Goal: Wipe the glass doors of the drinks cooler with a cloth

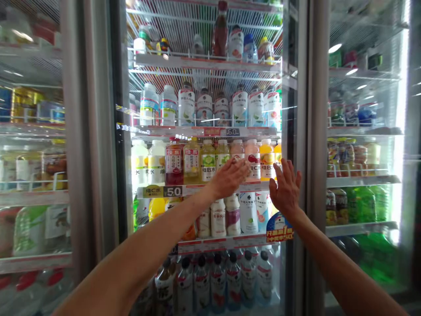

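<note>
Both my arms reach toward the middle section of an upright drinks cooler. My left hand (232, 175) is stretched out with its fingers extended to the right, holding nothing. It covers part of the pale pink bottle (237, 149) behind it and is nearest the bottle with the red cherry label (252, 162). Further right, my right hand (286, 186) is raised with its fingers spread, in front of the orange-yellow bottles (267, 158) and close to the door's right frame. Whether either palm touches the glass, I cannot tell.
Metal door frames (98, 131) divide the cooler. Bottles fill several wire shelves, with price strips (174, 191) along the edges. A blue and red promotional sign (279, 226) hangs below my right hand. Reflections, some of mirrored lettering (134, 129), lie across the glass. Green bottles (363, 204) stand at right.
</note>
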The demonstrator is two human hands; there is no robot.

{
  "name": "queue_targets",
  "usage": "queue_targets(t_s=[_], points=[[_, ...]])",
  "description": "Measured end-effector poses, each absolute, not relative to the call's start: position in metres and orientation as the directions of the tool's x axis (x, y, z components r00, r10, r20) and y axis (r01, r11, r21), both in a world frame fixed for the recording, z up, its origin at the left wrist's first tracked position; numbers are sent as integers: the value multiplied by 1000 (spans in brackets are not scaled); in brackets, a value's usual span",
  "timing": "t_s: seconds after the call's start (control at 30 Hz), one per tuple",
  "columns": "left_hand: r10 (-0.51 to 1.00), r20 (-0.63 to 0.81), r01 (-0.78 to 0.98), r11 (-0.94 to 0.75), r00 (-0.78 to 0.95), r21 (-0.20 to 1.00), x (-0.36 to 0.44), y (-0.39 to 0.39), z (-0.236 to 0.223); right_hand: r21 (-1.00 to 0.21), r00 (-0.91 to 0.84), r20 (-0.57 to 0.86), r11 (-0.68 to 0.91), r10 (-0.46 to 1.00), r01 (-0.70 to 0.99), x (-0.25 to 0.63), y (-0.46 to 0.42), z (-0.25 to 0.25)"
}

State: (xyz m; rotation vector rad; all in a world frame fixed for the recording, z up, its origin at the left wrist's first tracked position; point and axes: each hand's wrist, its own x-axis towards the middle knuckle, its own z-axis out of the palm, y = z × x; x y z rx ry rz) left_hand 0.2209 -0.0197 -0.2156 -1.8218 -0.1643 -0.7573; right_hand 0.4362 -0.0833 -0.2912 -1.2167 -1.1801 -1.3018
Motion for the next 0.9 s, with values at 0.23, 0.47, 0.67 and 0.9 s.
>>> queue_targets(t_s=[0.23, 0.47, 0.67, 0.9], points=[[-171, 886, 766, -449, 431, -459, 255, -22, -176, 32, -38, 998, -114, -44, 993, 457, -97, -287], [-290, 498, 368, -402, 818, -838, 291, -27, -177, 37, -47, 997, -147, -66, 988, 485, -110, -286], [-197, 868, 711, -506, 456, -488, 322, -29, -148, 27, -38, 997, -167, -65, 986, 507, -117, -289], [-330, 504, 344, -437, 798, -831, 366, -35, -195, 14, -25, 998, -203, -53, 979, 519, -128, -292]])
